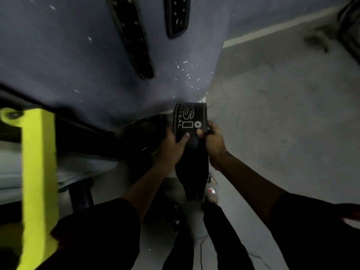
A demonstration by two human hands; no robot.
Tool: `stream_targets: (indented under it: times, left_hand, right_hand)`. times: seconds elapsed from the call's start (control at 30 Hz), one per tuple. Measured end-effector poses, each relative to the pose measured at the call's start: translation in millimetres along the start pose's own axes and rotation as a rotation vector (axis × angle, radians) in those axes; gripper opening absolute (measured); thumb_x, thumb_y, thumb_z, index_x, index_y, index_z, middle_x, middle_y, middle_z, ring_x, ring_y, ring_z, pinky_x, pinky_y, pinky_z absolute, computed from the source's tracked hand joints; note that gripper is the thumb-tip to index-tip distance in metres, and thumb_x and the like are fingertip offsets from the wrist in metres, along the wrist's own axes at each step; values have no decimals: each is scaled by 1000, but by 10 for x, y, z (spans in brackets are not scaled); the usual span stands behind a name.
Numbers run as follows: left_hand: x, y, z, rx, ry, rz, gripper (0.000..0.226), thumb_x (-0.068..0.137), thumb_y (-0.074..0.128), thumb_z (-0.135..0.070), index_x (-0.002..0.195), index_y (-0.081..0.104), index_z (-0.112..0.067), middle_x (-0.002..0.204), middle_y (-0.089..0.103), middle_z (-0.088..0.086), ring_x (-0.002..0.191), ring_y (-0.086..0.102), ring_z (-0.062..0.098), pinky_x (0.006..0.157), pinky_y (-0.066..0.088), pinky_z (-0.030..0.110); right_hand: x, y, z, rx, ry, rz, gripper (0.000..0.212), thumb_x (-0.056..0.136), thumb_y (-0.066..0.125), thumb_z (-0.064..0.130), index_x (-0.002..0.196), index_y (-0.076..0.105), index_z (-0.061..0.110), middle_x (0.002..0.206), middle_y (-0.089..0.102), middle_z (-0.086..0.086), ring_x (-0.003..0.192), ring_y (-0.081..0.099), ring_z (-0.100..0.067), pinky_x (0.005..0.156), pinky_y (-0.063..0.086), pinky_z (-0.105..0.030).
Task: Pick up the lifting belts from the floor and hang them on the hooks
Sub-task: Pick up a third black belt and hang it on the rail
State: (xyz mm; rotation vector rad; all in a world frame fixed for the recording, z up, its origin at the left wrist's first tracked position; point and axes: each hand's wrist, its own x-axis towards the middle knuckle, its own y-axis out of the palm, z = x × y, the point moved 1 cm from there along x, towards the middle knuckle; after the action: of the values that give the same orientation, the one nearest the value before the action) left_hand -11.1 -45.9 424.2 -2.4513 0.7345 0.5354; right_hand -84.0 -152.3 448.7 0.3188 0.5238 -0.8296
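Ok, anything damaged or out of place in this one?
Only the wall: white chips fleck its blue paint near the corner, above the belt that the left hand and right hand grip. Nothing else stands out.

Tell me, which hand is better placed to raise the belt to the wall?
Probably the left hand. Both it and the right hand grip the black belt, but the hanging belts lie up and left, on its side.
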Motion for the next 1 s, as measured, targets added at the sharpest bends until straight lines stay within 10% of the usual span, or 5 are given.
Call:
stream_targets:
  times: [0.33,0.6,0.7,0.83,1.0]
  left_hand:
    - [-1415,-1190,-1447,-525,-164,154,43,88,65,-32,117,63,0,104,70,17,82,70,27,71,58,33]
    - [-2704,-1612,-2452,-721,86,87,68,63,65,6,129,48,11,107,64,31,71,72,31,60,59,37]
    - [-3222,-1610,-2864,-798,112,114,26,83,55,-11,103,62,4,82,72,19,62,70,26,60,60,33]
    - [-3551,-1846,-3392,-917,215,184,52,94,51,-49,109,69,-3,102,74,18,87,72,29,89,55,40]
    - [-3753,-2319,-4039,-847,480,101,38,91,61,-20,128,57,-10,116,69,14,98,68,30,83,58,42]
  right_hand:
    - [-2111,-150,1091,15,-111,363,29,91,52,-13,117,57,0,93,70,-9,80,70,-12,72,58,-22]
    - [-2906,-102,2236,-2,-216,465,42,86,71,15,123,54,2,112,70,-16,90,73,-21,79,61,-33]
    - [-3177,-20,2744,26,-378,475,28,91,64,9,116,53,7,93,71,-8,71,71,-14,64,58,-29]
    - [-3482,-64,3121,-25,-579,557,30,86,64,-5,108,58,14,101,70,-7,88,68,-20,83,57,-36]
    - [-3728,-95,3456,-77,-676,580,67,81,72,3,140,43,13,139,57,-9,127,56,-27,109,42,-47]
